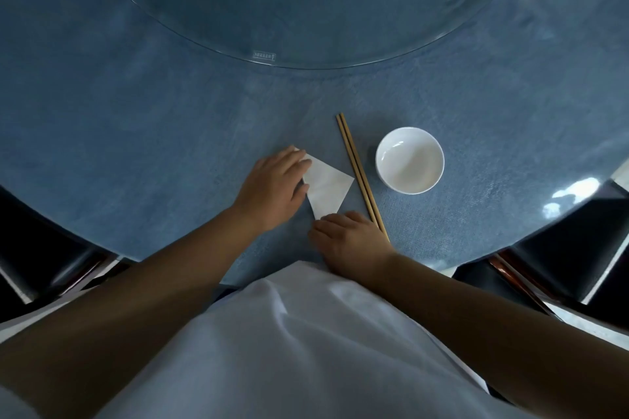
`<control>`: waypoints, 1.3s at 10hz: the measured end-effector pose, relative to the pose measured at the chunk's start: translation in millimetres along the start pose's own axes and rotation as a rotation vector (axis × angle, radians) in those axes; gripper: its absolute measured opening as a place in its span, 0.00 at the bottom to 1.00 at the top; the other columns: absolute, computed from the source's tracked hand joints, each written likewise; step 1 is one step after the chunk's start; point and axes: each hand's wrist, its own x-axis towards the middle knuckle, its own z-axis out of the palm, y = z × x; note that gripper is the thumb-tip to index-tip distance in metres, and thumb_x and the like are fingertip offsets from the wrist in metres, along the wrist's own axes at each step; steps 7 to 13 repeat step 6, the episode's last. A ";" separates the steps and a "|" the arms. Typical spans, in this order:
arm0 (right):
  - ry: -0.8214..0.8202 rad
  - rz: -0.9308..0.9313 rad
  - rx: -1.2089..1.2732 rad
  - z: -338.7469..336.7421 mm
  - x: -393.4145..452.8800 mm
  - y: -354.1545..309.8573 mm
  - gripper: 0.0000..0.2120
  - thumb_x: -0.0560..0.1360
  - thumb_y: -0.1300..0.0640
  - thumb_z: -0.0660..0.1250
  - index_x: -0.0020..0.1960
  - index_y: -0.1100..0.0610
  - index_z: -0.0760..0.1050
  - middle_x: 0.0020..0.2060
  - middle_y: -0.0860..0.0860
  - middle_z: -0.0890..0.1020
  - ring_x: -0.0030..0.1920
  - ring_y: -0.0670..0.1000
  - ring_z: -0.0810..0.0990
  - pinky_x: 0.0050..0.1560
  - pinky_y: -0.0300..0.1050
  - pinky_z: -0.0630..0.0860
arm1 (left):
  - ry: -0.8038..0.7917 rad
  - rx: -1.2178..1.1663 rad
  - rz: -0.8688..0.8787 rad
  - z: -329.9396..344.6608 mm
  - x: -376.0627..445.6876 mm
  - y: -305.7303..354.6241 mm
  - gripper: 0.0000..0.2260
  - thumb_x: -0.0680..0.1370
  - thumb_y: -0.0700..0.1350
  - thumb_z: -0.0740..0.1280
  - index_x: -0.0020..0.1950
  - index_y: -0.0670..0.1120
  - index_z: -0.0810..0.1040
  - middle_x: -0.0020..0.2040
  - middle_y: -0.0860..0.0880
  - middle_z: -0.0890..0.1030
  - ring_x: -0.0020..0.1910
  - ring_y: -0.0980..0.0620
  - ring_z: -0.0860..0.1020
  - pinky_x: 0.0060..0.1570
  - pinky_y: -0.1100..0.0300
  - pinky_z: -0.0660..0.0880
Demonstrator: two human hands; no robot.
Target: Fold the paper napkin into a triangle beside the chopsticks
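Note:
A white paper napkin point(328, 185) lies on the blue tablecloth, folded into a triangle shape, just left of a pair of wooden chopsticks point(357, 167). My left hand point(274, 189) lies flat on the napkin's left part, fingers together, covering its far left corner. My right hand point(347, 236) rests on the cloth with its fingertips on the napkin's near corner, and it hides the chopsticks' near ends.
A white empty bowl point(410, 160) stands right of the chopsticks. A large glass turntable point(306, 59) covers the table's middle beyond. Dark chairs point(561, 248) flank me at the table's near edge. My white clothing point(289, 333) fills the foreground.

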 end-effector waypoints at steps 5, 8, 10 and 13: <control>-0.083 -0.096 -0.086 -8.9 -9.6 -11.6 0.07 0.61 0.58 0.74 0.33 0.54 0.75 0.27 0.48 0.78 0.27 0.50 0.78 0.26 0.40 0.71 | -0.137 0.050 -0.134 -9.0 2.1 5.7 0.26 0.78 0.52 0.64 0.72 0.42 0.66 0.76 0.42 0.62 0.75 0.44 0.58 0.69 0.42 0.59; -0.066 -0.074 -0.069 -17.9 -11.6 -13.0 0.06 0.61 0.59 0.73 0.33 0.54 0.75 0.28 0.48 0.78 0.27 0.51 0.78 0.26 0.41 0.71 | -0.103 0.085 -0.191 -21.7 -2.8 11.5 0.30 0.77 0.58 0.61 0.75 0.46 0.59 0.78 0.44 0.55 0.77 0.45 0.52 0.70 0.40 0.53; -0.066 -0.074 -0.069 -17.9 -11.6 -13.0 0.06 0.61 0.59 0.73 0.33 0.54 0.75 0.28 0.48 0.78 0.27 0.51 0.78 0.26 0.41 0.71 | -0.103 0.085 -0.191 -21.7 -2.8 11.5 0.30 0.77 0.58 0.61 0.75 0.46 0.59 0.78 0.44 0.55 0.77 0.45 0.52 0.70 0.40 0.53; -0.066 -0.074 -0.069 -17.9 -11.6 -13.0 0.06 0.61 0.59 0.73 0.33 0.54 0.75 0.28 0.48 0.78 0.27 0.51 0.78 0.26 0.41 0.71 | -0.103 0.085 -0.191 -21.7 -2.8 11.5 0.30 0.77 0.58 0.61 0.75 0.46 0.59 0.78 0.44 0.55 0.77 0.45 0.52 0.70 0.40 0.53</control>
